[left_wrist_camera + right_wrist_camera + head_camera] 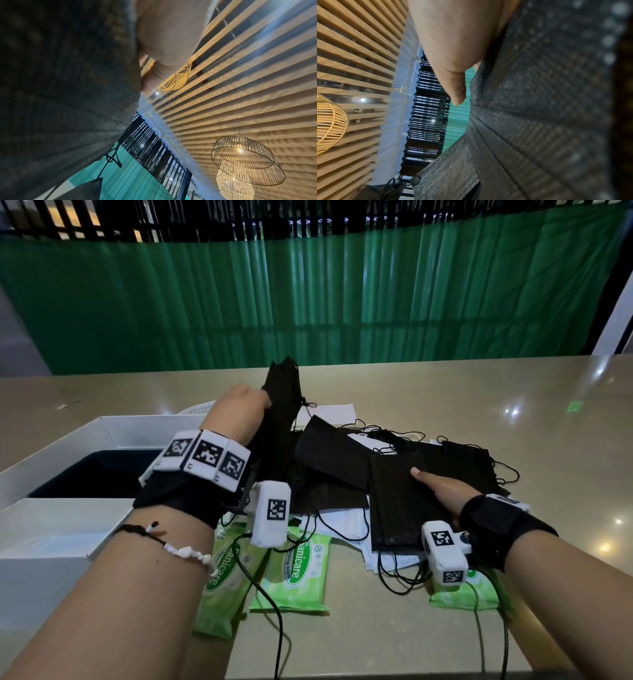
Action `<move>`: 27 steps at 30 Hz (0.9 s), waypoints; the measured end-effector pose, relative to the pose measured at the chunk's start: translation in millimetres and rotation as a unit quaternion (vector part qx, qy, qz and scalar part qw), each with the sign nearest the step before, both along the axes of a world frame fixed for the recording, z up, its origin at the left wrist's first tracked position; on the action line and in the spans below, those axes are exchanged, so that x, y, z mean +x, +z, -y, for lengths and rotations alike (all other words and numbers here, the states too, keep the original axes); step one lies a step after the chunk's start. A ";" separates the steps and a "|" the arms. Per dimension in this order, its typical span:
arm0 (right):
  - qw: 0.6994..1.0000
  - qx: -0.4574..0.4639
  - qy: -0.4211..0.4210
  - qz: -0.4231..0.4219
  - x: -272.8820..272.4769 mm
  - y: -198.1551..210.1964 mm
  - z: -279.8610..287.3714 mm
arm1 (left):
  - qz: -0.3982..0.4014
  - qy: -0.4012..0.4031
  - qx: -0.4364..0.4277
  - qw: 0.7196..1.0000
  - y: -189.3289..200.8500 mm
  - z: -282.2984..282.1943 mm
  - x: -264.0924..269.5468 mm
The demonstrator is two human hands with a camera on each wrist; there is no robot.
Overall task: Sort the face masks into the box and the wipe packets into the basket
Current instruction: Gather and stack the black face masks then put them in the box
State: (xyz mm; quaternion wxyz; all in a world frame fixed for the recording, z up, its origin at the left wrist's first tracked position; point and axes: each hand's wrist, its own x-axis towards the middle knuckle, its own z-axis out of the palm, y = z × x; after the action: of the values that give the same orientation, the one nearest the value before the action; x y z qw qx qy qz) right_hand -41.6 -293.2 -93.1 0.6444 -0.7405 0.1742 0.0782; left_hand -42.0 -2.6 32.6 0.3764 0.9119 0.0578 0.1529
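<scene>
Left hand (pixel 239 405) is raised above the pile, fingers closed round a bunch of black masks (pixel 282 392) that stands up on end past the knuckles; in the left wrist view the dark pleated cloth (pixel 65 94) fills the frame against the palm. Right hand (pixel 442 487) lies lower, thumb stretched flat on top of a black mask (pixel 397 501) at the near right of the heap, the other fingers hidden under it, so it seems to pinch that mask; the right wrist view shows the thumb (pixel 453 83) beside the cloth.

More black masks (pixel 335 453) and white masks (pixel 346 522) lie tangled with ear loops in the middle of the table (pixel 445 392). Green wipe packets (pixel 294 570) sit at the near edge of the heap, one (pixel 469 594) under the right wrist.

At left, close to the table's edge, the white box (pixel 68 446) stands open just beside the left forearm. A white basket rim (pixel 198 409) peeks out behind the left hand. Bare tabletop stretches to the right and behind the pile.
</scene>
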 end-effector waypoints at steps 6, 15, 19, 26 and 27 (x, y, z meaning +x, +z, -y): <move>1.000 0.006 0.003 0.000 2.5 -3.2 2.6 | -0.002 -0.028 -0.191 0.981 -9.8 -1.9 5.2; 1.000 -0.016 0.009 -0.004 3.9 -3.1 5.2 | 0.129 -0.088 -0.278 0.948 -12.7 -7.1 -2.6; 1.000 -0.016 0.016 -0.003 4.4 -4.2 5.6 | 0.204 -0.039 -0.224 0.952 5.2 -15.3 -8.6; 0.998 -0.057 0.018 -0.001 3.8 -2.7 2.8 | 0.143 -0.020 -0.107 0.984 6.3 -20.4 -8.9; 0.997 -0.068 0.020 0.000 3.2 -0.8 1.4 | 0.103 -0.064 -0.108 0.987 0.5 -15.2 -8.4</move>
State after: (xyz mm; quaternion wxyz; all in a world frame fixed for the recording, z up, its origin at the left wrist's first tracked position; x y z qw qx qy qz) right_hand -38.4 -294.6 -93.9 0.5909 -0.7858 0.1644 0.0792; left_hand -50.4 12.5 33.1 0.4858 0.8470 -0.0239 0.2143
